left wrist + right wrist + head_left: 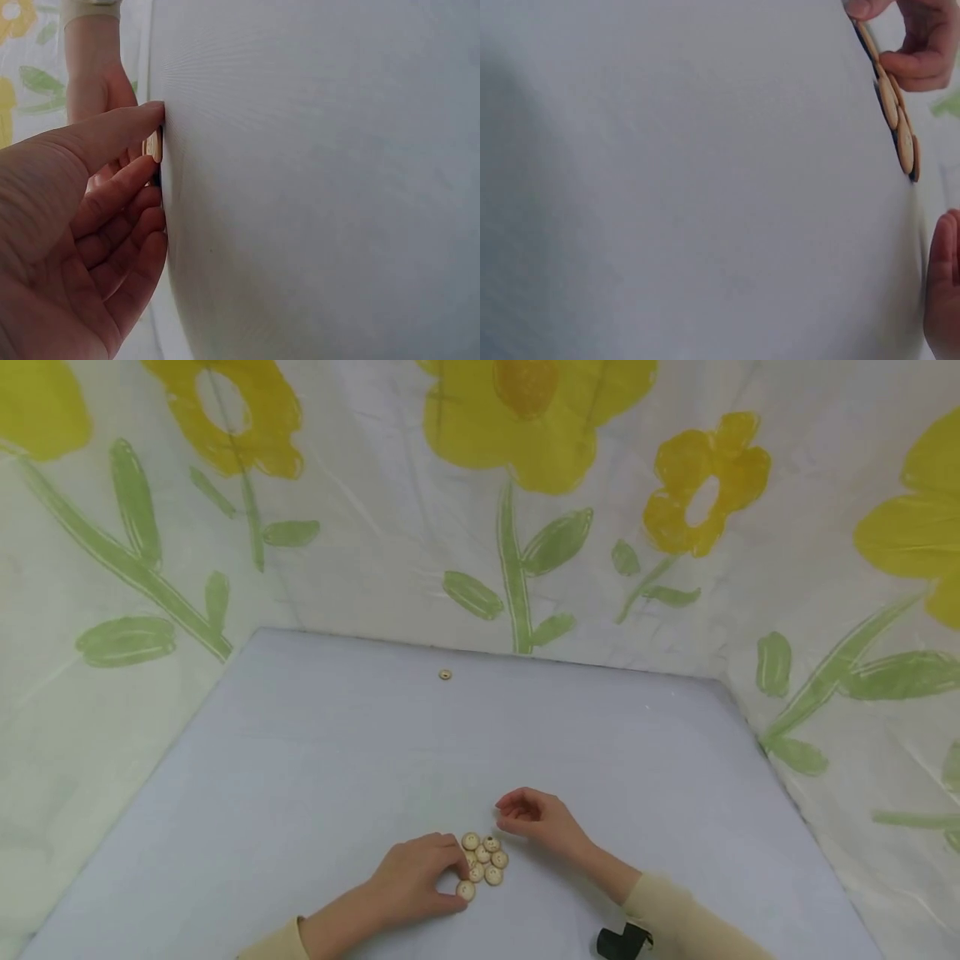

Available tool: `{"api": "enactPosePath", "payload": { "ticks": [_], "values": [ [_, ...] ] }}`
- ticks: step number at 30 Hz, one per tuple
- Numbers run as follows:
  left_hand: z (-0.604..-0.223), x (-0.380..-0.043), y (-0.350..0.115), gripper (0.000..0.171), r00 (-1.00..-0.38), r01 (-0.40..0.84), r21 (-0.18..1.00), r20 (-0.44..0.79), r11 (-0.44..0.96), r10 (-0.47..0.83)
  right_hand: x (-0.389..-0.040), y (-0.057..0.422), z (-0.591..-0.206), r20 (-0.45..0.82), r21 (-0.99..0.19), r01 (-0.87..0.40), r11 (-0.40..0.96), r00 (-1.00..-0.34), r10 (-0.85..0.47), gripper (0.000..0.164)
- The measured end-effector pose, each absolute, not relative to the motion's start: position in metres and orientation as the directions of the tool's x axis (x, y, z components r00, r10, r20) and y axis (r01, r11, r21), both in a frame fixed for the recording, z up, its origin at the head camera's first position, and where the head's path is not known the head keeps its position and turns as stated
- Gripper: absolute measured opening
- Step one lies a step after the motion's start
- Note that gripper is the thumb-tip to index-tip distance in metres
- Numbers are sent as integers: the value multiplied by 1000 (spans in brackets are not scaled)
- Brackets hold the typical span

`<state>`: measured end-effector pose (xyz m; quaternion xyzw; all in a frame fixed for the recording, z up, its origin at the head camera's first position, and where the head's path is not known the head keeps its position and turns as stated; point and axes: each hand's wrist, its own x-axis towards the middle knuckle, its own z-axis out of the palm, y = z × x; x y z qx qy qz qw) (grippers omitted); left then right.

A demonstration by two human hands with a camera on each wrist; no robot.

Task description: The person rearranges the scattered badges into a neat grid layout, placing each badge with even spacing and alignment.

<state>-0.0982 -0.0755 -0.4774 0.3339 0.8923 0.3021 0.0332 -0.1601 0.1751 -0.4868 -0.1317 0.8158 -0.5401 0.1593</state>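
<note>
Behind everything, across the upper frame and down both sides, we record a whitish backdrop (360,552) with creases, painted with yellow flowers (540,443) on green stems. Below it the surface (337,752), plain and pale grey-lilac, fills the middle and lower frame and narrows toward its far edge. We note two cream sleeves, the right sleeve (682,910) showing more than the left sleeve (277,943), at the bottom edge.

Of the hands, the left hand (420,877), at lower centre, pinches one button (465,892) between thumb and forefinger; its fingers partly cover the left side of the group, and in the left wrist view they hide most of it. The right hand (543,818), just right of centre, has loosely curled fingers; we see nothing in them. Beside its cuff, at the bottom edge, sits a black object (622,942) we cannot identify.

The cluster of buttons (483,854) lies between the hands: round, pale wood-coloured discs with dark holes and small marks, crowded together, some overlapping. Edge-on in the right wrist view, they look thin. One lone button (446,675) lies well apart, near the far edge, upper centre.
</note>
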Motion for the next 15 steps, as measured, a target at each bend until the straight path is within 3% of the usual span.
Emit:
{"api": "enactPosePath", "payload": {
  "ticks": [15],
  "values": [
    [-474,-98,-73,21,-786,545,578,100,607,611,-126,185,-490,4,-882,-217,418,-892,-452,23]
  ]
}}
